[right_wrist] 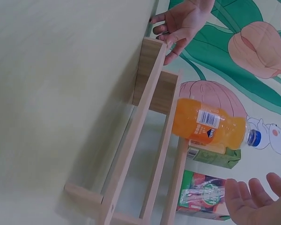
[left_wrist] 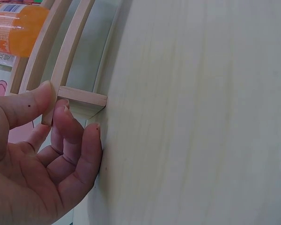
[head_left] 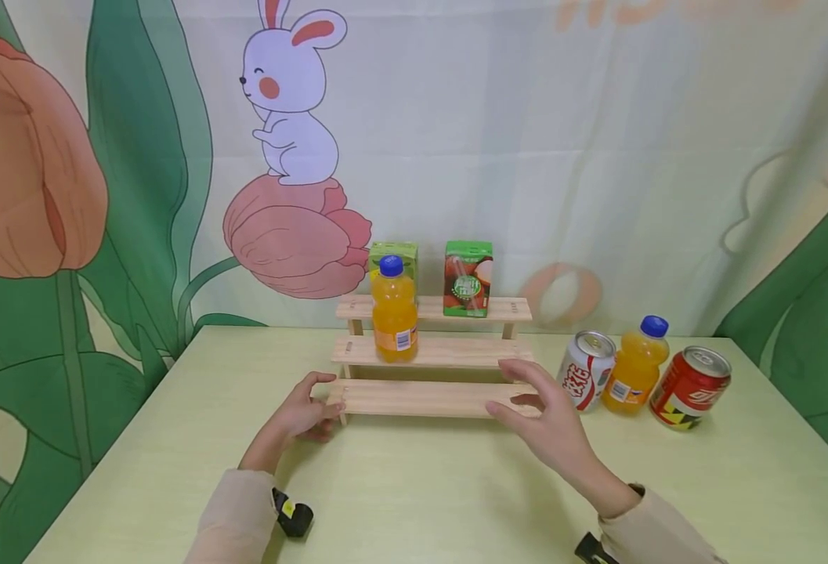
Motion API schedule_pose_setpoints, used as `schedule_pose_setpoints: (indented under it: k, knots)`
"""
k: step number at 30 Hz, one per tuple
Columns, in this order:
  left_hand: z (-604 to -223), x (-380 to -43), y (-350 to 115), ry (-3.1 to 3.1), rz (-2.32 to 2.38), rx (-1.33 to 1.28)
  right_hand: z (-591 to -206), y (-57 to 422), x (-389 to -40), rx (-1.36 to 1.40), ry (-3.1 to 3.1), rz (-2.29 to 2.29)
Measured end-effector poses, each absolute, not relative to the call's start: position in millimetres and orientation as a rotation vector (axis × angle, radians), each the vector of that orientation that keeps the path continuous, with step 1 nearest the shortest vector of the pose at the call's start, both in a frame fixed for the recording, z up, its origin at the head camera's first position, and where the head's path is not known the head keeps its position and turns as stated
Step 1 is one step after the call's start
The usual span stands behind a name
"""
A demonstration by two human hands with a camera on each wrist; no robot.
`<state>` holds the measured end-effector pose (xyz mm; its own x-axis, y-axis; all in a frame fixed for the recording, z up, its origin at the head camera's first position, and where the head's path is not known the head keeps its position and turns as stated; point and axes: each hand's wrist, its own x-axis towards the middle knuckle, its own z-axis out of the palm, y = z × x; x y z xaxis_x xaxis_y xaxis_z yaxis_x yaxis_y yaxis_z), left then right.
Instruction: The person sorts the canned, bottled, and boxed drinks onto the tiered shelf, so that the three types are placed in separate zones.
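A three-step wooden rack (head_left: 428,398) stands on the table. My left hand (head_left: 306,411) pinches the left end of its lowest step; in the left wrist view the thumb (left_wrist: 33,104) lies on the board and fingers curl beneath it. My right hand (head_left: 551,427) hovers by the rack's right end, thumb and fingers spread, holding nothing. An orange juice bottle (head_left: 395,317) with a blue cap stands upright on the middle step. On the top step are a green juice box (head_left: 406,254), partly hidden behind the bottle, and a red and green juice box (head_left: 468,280).
Right of the rack stand a white and red can (head_left: 586,372), a second orange juice bottle (head_left: 635,366) and a red can (head_left: 691,389). A curtain (head_left: 456,141) printed with a rabbit and tulips hangs behind the table (head_left: 428,493).
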<state>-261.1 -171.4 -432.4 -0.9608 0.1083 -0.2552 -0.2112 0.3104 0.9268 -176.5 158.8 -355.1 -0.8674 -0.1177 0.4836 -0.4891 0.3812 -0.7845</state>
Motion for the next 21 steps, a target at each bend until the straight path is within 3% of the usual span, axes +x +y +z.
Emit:
schedule_pose_setpoints:
  k: [21]
  knots:
    - [-431.4,-261.7,-172.0,2.309,1.68,-0.097,-353.8,201.4,-173.2,0.298,-2.485,1.372]
